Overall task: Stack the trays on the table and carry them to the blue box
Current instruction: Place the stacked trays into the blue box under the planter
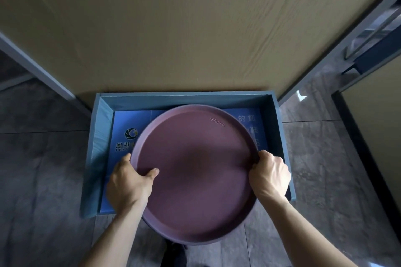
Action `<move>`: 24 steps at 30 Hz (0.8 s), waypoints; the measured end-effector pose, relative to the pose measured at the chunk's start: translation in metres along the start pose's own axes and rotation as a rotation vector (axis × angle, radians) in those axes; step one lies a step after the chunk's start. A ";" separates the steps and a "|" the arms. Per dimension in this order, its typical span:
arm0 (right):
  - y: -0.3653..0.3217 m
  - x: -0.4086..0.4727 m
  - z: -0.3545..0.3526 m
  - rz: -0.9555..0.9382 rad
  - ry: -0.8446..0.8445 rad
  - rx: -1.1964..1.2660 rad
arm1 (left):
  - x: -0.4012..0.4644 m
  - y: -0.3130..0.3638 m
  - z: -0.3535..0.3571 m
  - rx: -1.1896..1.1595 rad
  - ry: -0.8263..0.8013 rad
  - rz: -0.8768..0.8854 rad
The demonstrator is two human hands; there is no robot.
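A large round reddish-brown tray [195, 167] is held level over the open blue box [98, 136] on the floor. A darker rim shows under its near edge, so it looks like a stack, though I cannot tell how many trays. My left hand [128, 182] grips the left rim with the thumb inside the tray. On the opposite rim, my right hand [270, 174] is closed over the edge. The tray's near part sticks out past the box's front edge. Printed blue card lines the box bottom.
The box stands against a tan wall panel [195, 28]. Grey marble floor tiles [43, 158] lie on both sides. A grey frame post runs down at the left, and a door frame with a dark handle [368, 56] stands at the right.
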State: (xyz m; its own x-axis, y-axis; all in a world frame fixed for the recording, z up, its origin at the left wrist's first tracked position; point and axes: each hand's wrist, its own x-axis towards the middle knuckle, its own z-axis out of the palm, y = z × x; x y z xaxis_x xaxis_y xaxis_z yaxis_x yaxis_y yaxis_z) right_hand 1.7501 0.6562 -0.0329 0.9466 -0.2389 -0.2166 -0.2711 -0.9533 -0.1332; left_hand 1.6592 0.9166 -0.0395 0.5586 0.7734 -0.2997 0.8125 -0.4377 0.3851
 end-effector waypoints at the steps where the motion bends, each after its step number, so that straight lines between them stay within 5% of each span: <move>1: -0.001 0.000 -0.001 -0.003 0.003 -0.030 | 0.000 0.000 0.000 0.001 0.005 -0.001; 7: 0.000 0.004 -0.001 -0.016 0.011 -0.170 | 0.001 0.000 0.003 -0.005 0.010 0.000; 24: 0.008 -0.002 0.016 0.019 0.053 -0.009 | 0.005 -0.012 0.002 0.004 -0.003 0.063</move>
State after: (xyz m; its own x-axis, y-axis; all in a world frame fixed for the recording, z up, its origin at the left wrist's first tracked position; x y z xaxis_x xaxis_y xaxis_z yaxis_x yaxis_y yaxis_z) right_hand 1.7435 0.6522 -0.0494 0.9493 -0.2659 -0.1676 -0.2874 -0.9501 -0.1210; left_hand 1.6532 0.9247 -0.0477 0.6091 0.7431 -0.2773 0.7764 -0.4872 0.3999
